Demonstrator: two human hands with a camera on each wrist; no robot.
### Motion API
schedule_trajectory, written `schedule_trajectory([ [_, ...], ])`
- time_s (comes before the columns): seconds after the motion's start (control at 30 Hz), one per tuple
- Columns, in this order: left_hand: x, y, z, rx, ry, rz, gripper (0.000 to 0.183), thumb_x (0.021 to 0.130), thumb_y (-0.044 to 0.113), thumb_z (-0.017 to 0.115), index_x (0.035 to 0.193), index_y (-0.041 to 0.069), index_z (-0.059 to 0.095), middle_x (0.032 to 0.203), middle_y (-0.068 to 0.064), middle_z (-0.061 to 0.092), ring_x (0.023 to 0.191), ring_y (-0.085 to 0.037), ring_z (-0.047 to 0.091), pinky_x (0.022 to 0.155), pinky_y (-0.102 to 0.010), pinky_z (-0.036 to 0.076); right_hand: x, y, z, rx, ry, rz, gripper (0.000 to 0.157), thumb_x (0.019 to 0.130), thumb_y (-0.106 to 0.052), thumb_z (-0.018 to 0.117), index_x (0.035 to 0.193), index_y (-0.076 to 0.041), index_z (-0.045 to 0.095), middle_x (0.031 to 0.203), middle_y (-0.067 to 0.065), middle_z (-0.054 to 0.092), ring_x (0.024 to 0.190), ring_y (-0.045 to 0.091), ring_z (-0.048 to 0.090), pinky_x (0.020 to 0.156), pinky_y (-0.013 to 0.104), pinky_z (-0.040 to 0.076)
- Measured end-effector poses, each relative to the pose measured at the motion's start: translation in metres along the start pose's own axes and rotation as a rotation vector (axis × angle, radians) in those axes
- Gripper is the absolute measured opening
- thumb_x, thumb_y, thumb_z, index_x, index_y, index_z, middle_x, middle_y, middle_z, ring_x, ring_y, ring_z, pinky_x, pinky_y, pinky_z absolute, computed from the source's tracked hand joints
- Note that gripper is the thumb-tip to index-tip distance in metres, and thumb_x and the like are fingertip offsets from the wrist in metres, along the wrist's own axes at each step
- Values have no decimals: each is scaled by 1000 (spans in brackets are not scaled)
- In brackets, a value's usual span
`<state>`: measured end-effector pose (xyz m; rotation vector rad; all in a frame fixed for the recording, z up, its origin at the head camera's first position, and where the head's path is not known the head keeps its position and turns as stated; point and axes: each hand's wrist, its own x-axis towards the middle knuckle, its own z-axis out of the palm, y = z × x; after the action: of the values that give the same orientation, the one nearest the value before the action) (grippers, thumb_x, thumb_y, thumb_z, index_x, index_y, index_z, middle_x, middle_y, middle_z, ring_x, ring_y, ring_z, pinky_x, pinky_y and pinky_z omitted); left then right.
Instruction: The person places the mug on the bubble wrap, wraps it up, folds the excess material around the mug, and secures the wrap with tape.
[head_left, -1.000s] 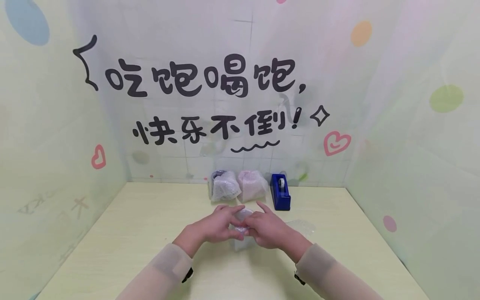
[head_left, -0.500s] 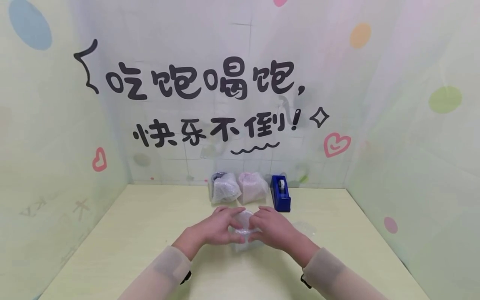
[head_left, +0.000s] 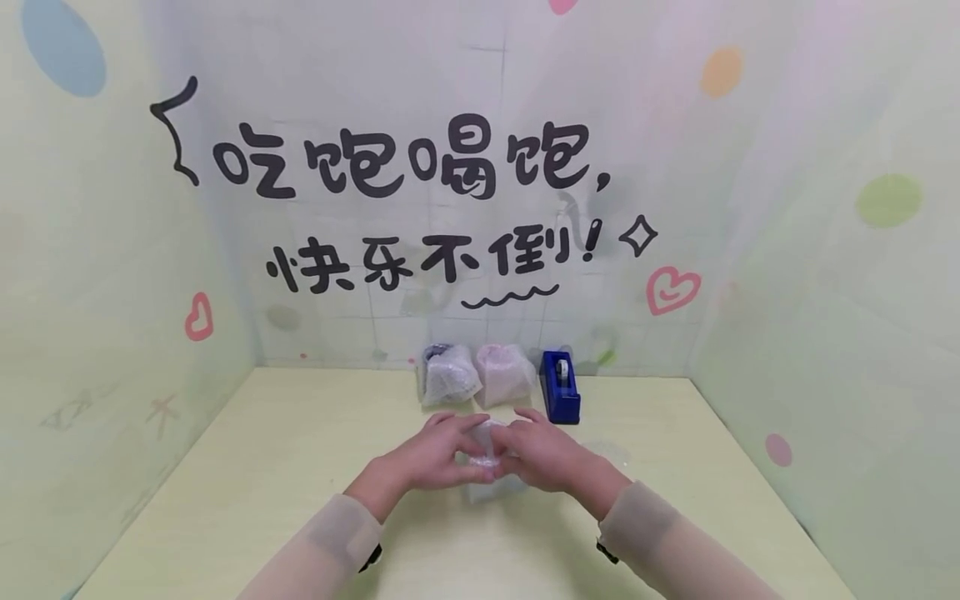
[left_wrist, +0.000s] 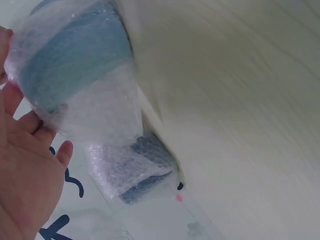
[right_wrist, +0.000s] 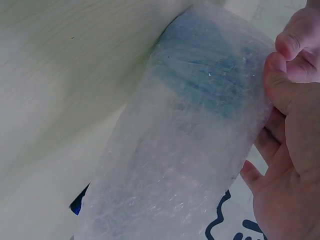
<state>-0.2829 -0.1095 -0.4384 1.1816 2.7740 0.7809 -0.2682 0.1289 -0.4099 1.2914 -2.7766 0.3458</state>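
Observation:
A light-blue, cup-like item in bubble wrap [head_left: 495, 490] stands on the table between the two hands, its top end facing up. My left hand [head_left: 438, 452] grips the wrap at the upper rim from the left, thumb on the near side. From the right, my right hand [head_left: 543, 454] pinches the wrap's top edge, its fingertips close to those of the left. In the right wrist view, the bluish body shows through the bubble wrap [right_wrist: 200, 85], and a long clear length trails away from it. The item's exact kind is veiled by the wrap.
Behind the hands sit a dark bubble-wrapped bundle [head_left: 450, 377] and a pink bubble-wrapped bundle [head_left: 506, 377]. A blue tape dispenser [head_left: 561, 387] stands to their right. A loose flap of bubble wrap [head_left: 611, 454] lies right of the right hand. A printed wall backs the table.
The right hand drew slightly away to the right half a second ago and has come back in toward the left hand. The left hand stays nearly in place at the rim.

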Motion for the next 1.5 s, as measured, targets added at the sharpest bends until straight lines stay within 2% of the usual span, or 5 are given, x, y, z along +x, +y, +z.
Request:
schedule_trajectory([
  [0.27,-1,-2,6,-21,-8,-18,39,102,46,76,120,12,86,171,-14,49,159,-35,45,129,-68,28,-9,17,-13,-66,-82,10,34,103,-48,76,124,-21,74,152,3,67,144,30,58,122,60,43],
  [0.5,0,-1,0,29,-22,-32,41,104,47,73,120,12,86,175,-13,43,165,-41,33,132,-70,21,-1,20,-25,124,-253,127,43,110,-48,62,135,-14,74,167,8,55,146,31,60,124,52,49],
  [1.0,-4,-1,-11,205,-31,-34,37,112,37,58,133,17,80,182,-13,23,168,-50,14,131,-78,8,1,33,-27,246,-224,46,40,103,9,58,130,-11,80,147,20,54,117,29,69,106,45,60],
  [1.27,-6,0,-7,214,-30,-63,41,115,34,48,143,15,71,179,-17,30,167,-51,16,130,-80,4,8,41,-14,291,-175,98,21,101,-1,74,118,-9,82,130,12,57,107,17,65,99,35,61],
  [1.5,-6,-3,3,229,32,-78,38,109,32,36,128,22,68,178,-18,31,167,-50,16,129,-80,3,12,38,-10,307,-160,118,16,99,-9,81,115,-8,83,113,6,58,105,15,61,92,29,57],
])
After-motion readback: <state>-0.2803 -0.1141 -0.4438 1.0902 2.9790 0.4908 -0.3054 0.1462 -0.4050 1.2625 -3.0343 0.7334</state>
